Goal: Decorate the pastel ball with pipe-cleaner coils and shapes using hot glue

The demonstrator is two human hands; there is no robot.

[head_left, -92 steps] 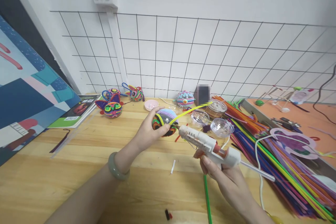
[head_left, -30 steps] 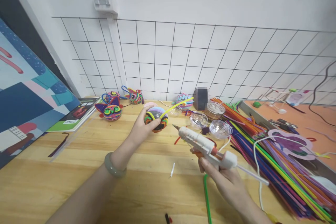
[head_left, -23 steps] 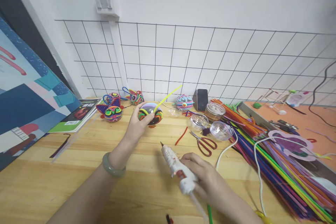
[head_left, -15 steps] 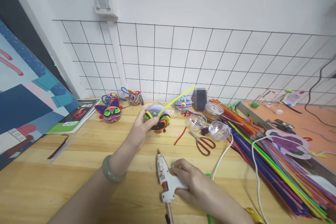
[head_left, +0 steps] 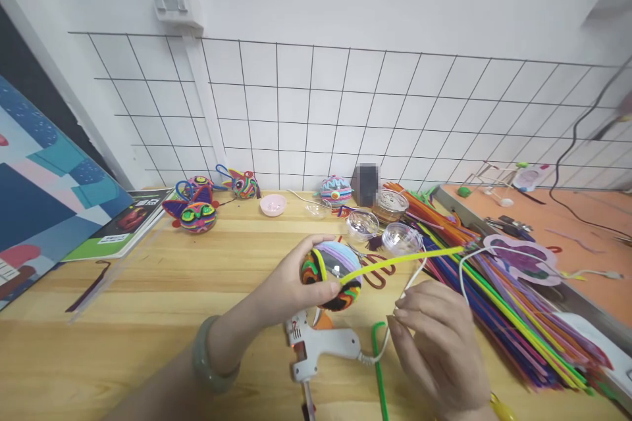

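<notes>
My left hand (head_left: 301, 283) is closed around a ball (head_left: 338, 247) covered in bands of coloured pipe cleaner, with a bare clear patch facing up. A yellow pipe cleaner (head_left: 409, 259) is at the ball near my thumb, its long free end sticking out to the right. Below the ball lies a white glue gun (head_left: 326, 343) on the table, its nozzle hidden behind my left hand and the ball. To the right of the gun, my right hand (head_left: 439, 348) is loosely curled near its white cord, with a small gap between thumb and fingers and nothing visible in it.
Scissors (head_left: 380, 271) lie partly behind the ball. Clear plastic half-shells (head_left: 363, 225) and a pink dish (head_left: 273, 204) stand farther back. A pile of pipe cleaners (head_left: 513, 322) covers the right side. Finished colourful balls (head_left: 197, 217) sit at back left; a green pipe cleaner (head_left: 380, 375) lies in front.
My right hand has let go of the glue gun and moved right. My left hand has brought the ball nearer and to the right, uncovering the pink dish. The view has shifted slightly.
</notes>
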